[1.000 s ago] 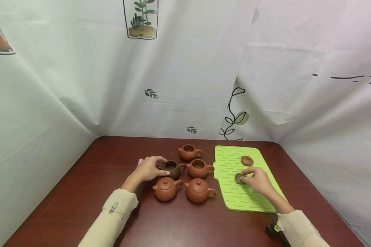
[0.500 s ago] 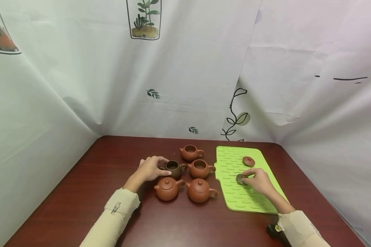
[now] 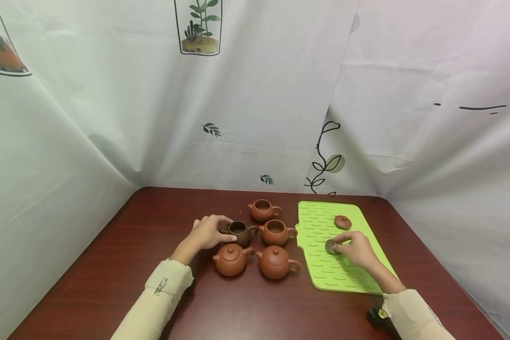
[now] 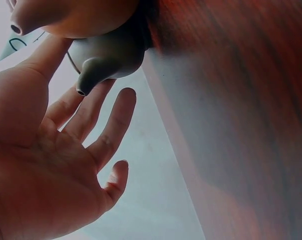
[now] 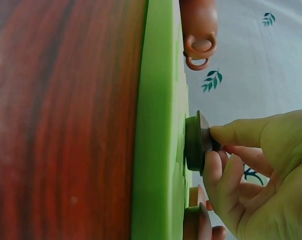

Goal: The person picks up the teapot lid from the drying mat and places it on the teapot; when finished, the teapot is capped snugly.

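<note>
My left hand [image 3: 207, 232] holds a dark brown lidless teapot [image 3: 238, 228] between thumb and fingers. In the left wrist view, the fingers touch the dark teapot [image 4: 121, 52] behind its spout, while the ring and little fingers stand off it. My right hand [image 3: 355, 249] pinches the knob of a dark round lid [image 3: 331, 247] on the green mat [image 3: 318, 276]. The right wrist view shows this lid [image 5: 195, 145] at the mat's surface, flange facing down. A reddish lid [image 3: 343, 222] lies farther back on the mat.
Two lidless reddish teapots, one at the back [image 3: 261, 216] and one in the middle [image 3: 268, 237], stand right of the dark one. Two lidded teapots, left [image 3: 229, 265] and right [image 3: 273, 269], stand in front. Two reddish lids, one nearer [image 5: 192, 225], show in the right wrist view.
The head view has shifted slightly, so everything appears a little farther right. Both hands keep their places on the dark teapot and the dark lid.
</note>
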Demonstrator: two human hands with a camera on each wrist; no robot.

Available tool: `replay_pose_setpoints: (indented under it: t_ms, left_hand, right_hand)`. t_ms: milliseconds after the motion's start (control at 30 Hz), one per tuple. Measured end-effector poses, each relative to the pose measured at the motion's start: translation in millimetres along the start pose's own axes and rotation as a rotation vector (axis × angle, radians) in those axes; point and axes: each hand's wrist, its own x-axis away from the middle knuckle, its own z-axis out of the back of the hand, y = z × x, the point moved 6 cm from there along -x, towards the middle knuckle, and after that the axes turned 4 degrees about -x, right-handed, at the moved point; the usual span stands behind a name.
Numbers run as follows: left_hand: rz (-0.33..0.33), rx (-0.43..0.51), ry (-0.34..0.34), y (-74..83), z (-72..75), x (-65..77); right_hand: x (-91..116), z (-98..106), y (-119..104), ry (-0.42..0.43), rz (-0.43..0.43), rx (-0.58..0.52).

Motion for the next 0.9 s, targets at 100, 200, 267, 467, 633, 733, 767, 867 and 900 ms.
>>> replay_pose_setpoints:
  t_ms: [100, 200, 267, 467, 633, 733, 767, 867, 900]
  left_hand:
    - [-0.003, -0.001, 0.012, 0.4, 0.7, -0.2]
    - [-0.004, -0.003, 0.012, 0.2, 1.0, -0.4]
    - [-0.005, -0.002, 0.011, 0.3, 1.1, -0.6]
    - [-0.009, -0.008, 0.004, 1.7, 1.6, -1.1]
    - [-0.003, -0.004, 0.001, 1.3, 2.7, -0.4]
    - [0.003, -0.002, 0.003, 0.7, 2.9, 0.2]
    - [0.003, -0.001, 0.002, 0.7, 2.9, 0.6]
    - [0.003, 0.002, -0.003, 0.9, 1.5, 0.7]
    - [0.001, 0.004, -0.004, 1.4, 1.2, 0.8]
  right_hand:
    - [0, 0, -1, 0.002, -0.005, -0.005]
    - [0, 0, -2, 0.004, -0.002, -0.006]
    - [-1, 0, -3, 0.009, 0.005, -0.007]
    - [-2, -1, -9, 0.018, 0.032, -0.012]
    - [-6, -4, -21, 0.04, 0.062, -0.021]
    - [-8, -7, -26, 0.047, 0.063, -0.04]
    - [-9, -9, -27, 0.046, 0.064, -0.049]
    - [-10, -11, -31, 0.048, 0.066, -0.067]
    - [-11, -12, -33, 0.049, 0.071, -0.074]
